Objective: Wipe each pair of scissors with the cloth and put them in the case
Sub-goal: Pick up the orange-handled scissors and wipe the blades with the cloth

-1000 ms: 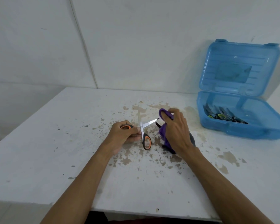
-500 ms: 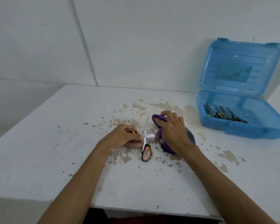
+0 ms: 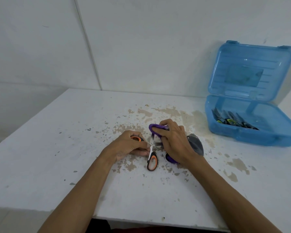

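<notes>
A pair of scissors (image 3: 152,161) with orange-and-black handles lies spread open on the white table (image 3: 57,157). My left hand (image 3: 128,145) grips one handle loop and pinches near the pivot. My right hand (image 3: 173,142) holds a purple cloth (image 3: 155,127) wrapped over the tip of the blade that points away from me. The other blade runs under my right hand. The blue case (image 3: 252,133) stands open at the right with several scissors (image 3: 232,121) inside.
The case lid (image 3: 250,71) leans back against the white wall. A dark grey object (image 3: 196,145) lies just behind my right hand. The tabletop has chipped, brownish patches around the middle. The near table edge runs below my forearms.
The scissors have turned so one blade now points away from me. My right hand with the cloth has moved left onto that blade's tip.
</notes>
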Available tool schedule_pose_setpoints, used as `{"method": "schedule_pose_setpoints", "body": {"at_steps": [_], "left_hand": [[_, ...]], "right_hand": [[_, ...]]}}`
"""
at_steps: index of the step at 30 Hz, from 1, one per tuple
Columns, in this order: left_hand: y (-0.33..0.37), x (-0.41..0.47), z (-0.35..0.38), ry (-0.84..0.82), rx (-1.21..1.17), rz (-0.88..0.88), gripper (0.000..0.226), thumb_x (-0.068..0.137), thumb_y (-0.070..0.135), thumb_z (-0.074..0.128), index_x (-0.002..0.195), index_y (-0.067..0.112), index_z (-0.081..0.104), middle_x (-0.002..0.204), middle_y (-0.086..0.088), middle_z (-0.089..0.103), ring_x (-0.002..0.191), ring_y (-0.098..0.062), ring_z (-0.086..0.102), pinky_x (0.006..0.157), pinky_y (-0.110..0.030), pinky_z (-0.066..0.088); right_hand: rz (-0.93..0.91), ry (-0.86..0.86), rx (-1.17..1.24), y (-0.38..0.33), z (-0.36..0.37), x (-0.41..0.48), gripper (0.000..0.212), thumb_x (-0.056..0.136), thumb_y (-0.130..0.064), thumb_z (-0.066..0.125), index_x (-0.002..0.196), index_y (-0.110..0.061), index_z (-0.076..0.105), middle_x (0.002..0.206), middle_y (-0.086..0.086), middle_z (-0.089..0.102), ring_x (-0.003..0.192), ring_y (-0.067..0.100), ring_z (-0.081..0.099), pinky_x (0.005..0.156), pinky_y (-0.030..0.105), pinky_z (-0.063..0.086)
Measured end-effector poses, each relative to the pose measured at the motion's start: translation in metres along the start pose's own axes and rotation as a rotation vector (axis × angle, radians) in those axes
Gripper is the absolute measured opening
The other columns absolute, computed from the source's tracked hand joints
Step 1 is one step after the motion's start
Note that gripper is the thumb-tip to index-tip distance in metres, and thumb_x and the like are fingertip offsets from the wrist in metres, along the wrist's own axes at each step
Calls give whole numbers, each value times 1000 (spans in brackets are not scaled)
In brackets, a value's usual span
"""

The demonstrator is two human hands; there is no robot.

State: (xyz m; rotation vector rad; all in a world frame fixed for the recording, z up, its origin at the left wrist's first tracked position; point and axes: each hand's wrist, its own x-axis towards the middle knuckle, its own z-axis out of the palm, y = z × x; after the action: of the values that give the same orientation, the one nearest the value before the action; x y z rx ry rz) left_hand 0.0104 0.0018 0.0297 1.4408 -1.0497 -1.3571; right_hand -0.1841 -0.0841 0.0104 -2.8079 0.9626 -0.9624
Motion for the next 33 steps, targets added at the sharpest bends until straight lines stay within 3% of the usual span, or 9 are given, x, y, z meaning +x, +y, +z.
{"method": "schedule_pose_setpoints", "body": {"at_steps": [4, 7, 9, 13, 18, 21, 24, 28, 33], "left_hand": [[0, 0, -1, -10, -11, -17, 12, 84, -2, 79, 76, 3, 71, 86, -21, 76, 74, -27, 75, 70, -31, 64], [1, 0, -2, -1, -40, -23, 11, 84, -2, 77, 76, 3, 72, 87, -21, 76, 73, -25, 75, 70, -31, 65], [2, 1, -3, -2, -54, -22, 10, 84, -2, 77, 77, 2, 72, 87, -21, 76, 74, -24, 75, 70, -30, 64], [3, -1, -1, -36, -24, 1, 11, 84, -5, 77, 78, 3, 71, 80, -15, 74, 73, -24, 74, 71, -31, 64], [1, -3, 2, -36, -23, 4, 15, 84, -3, 78, 73, 4, 70, 82, -18, 75, 72, -24, 75, 66, -28, 63], [2, -2, 0, -4, -54, -8, 14, 83, -1, 79, 72, 5, 71, 84, -20, 75, 72, -24, 74, 66, -28, 63], [4, -1, -6, 77, -127, 15, 12, 82, -1, 79, 76, 3, 69, 82, -20, 74, 70, -24, 74, 63, -28, 63], [4, 0, -5, 152, -185, 68, 13, 82, -2, 79, 80, -1, 66, 79, -20, 72, 72, -25, 75, 63, -27, 63], [5, -2, -9, 154, -279, 74, 12, 84, -4, 75, 77, -1, 65, 82, -22, 74, 72, -27, 76, 61, -27, 63]], "right_hand": [[131, 29, 114, 5, 9, 4, 40, 95, -13, 44, 128, -20, 65, 117, 6, 57, 91, 26, 59, 75, 46, 47], [199, 114, 296, 7, 3, 8, 34, 103, -11, 44, 120, -38, 54, 112, 7, 59, 74, 26, 65, 63, 49, 56], [140, 156, 244, 0, -4, 5, 41, 98, -8, 49, 121, -42, 52, 117, 11, 60, 89, 29, 64, 73, 47, 55], [-133, 46, -26, -16, 0, -6, 38, 91, -15, 47, 120, -21, 70, 123, 6, 58, 106, 23, 53, 86, 38, 37], [152, 108, 214, 5, 6, 1, 34, 96, -9, 47, 126, -13, 62, 117, 10, 60, 88, 28, 63, 69, 39, 52], [305, 178, 418, 4, -1, 1, 25, 104, -12, 44, 126, -23, 49, 108, 18, 63, 73, 23, 66, 57, 39, 58], [170, 260, 282, -14, -8, -4, 45, 96, 2, 54, 132, -25, 50, 123, 15, 55, 91, 22, 62, 71, 35, 55], [-107, 175, -137, -32, 5, -12, 49, 76, 3, 75, 123, -11, 67, 119, 14, 61, 99, 33, 59, 77, 41, 47], [66, 196, -221, 3, -1, -3, 57, 73, 2, 78, 127, -8, 65, 125, 16, 58, 103, 34, 57, 83, 42, 48]]}}
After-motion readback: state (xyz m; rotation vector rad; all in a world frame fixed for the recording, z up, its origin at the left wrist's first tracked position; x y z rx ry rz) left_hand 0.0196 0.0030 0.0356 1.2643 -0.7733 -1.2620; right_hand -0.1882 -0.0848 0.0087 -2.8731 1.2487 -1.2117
